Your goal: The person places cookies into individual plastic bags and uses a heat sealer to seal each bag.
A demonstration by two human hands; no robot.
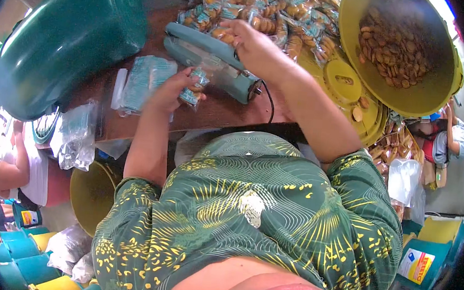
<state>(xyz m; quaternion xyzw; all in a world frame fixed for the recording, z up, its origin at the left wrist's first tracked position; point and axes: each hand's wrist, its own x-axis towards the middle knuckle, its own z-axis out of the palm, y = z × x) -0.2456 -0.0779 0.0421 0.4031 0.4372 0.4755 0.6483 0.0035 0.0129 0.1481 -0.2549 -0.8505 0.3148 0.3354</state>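
My left hand [174,90] holds a small clear packet of round cookies [195,87] with teal printing, at the near side of a blue-grey impulse bag sealer [210,60]. Over the sealer's far side reaches my right hand [245,42], its fingers by another cookie packet [223,35]; whether they grip it I cannot tell. Beyond lies a large heap of filled cookie packets [264,11]. To the left of the sealer a stack of flat teal-printed plastic bags [146,79] rests on the brown wooden table [222,117].
A big green tub [79,40] lies tilted at the left. At the upper right stands a yellow tub of loose cookies [393,51], beside a yellow lid [343,82]. A black cord [270,100] runs from the sealer. Other people are at both sides, one in white [35,169].
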